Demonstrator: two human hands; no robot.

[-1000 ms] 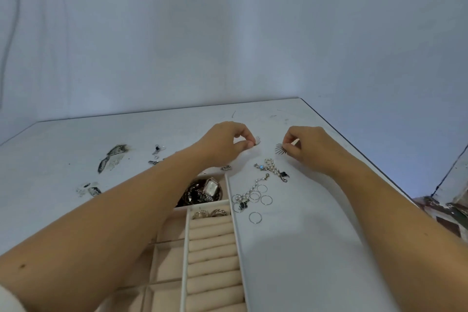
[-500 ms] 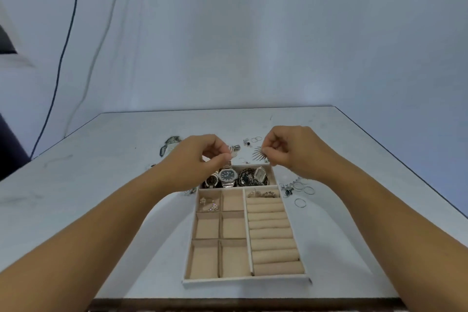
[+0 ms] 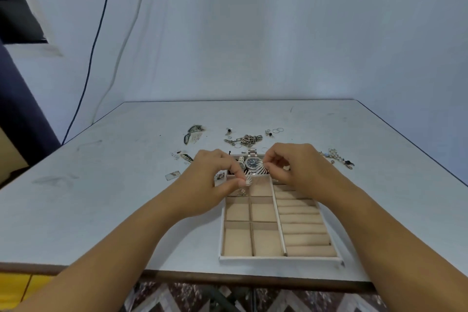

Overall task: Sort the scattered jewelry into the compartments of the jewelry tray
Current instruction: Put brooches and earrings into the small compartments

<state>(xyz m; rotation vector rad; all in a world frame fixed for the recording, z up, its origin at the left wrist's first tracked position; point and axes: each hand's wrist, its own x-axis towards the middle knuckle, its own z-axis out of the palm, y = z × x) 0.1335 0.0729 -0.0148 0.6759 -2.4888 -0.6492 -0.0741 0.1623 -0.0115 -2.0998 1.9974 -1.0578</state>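
The beige jewelry tray [image 3: 278, 258] lies near the table's front edge, with square compartments on the left and ring rolls on the right. Watches [image 3: 253, 162] fill its far compartment. My left hand [image 3: 215, 180] pinches a small fan-shaped earring [image 3: 248, 180] above the top square compartments. My right hand [image 3: 293, 167] pinches the matching fan earring [image 3: 262, 171] just over the watches. A small earring [image 3: 241, 192] lies in the top left square compartment.
Loose jewelry lies beyond the tray: a chain pile [image 3: 247, 140], thin rings [image 3: 278, 130], a beaded bracelet [image 3: 339, 157] at the right, dark earrings [image 3: 193, 132] and small packets [image 3: 173, 175] at the left. A cable [image 3: 93, 45] hangs down the wall.
Both hands carried the fan earrings from the table's right side to over the tray. My view pulled back and swung left, bringing the whole tray into sight.
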